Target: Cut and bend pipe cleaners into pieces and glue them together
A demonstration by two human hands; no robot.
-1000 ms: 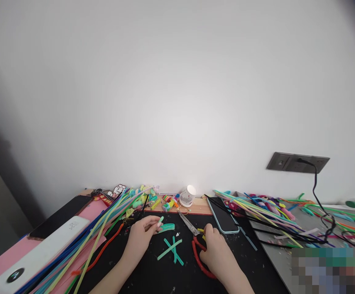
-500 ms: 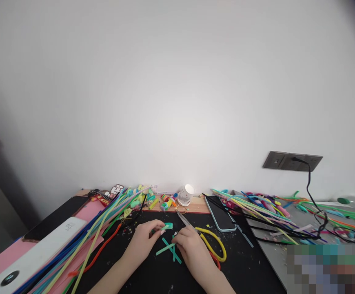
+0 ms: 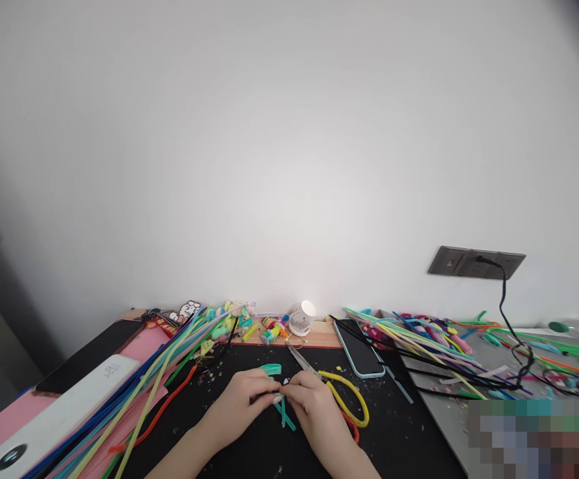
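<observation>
The left hand [image 3: 242, 402] and right hand [image 3: 314, 407] are meeting at their fingertips; I cannot tell whether they are gripping anything. Crossed teal strips [image 3: 283, 414] are lying just nearer, running roughly near-to-far, closer to the right hand.

No whole word or number can be read here. Small dark marks are printed on the side of the white paper cup [image 3: 303, 318], but they are too tiny and blurry to be made out. A small grey sign is printed near the far end of the long white case [image 3: 64, 419]; it is seen as a few thin lines, and what is spelled by it cannot be told. Yellow marks are shown on the little red tag [image 3: 167, 324], too small to be read. A white picture with dark lines is seen on the small card [image 3: 190, 311] next to it.
</observation>
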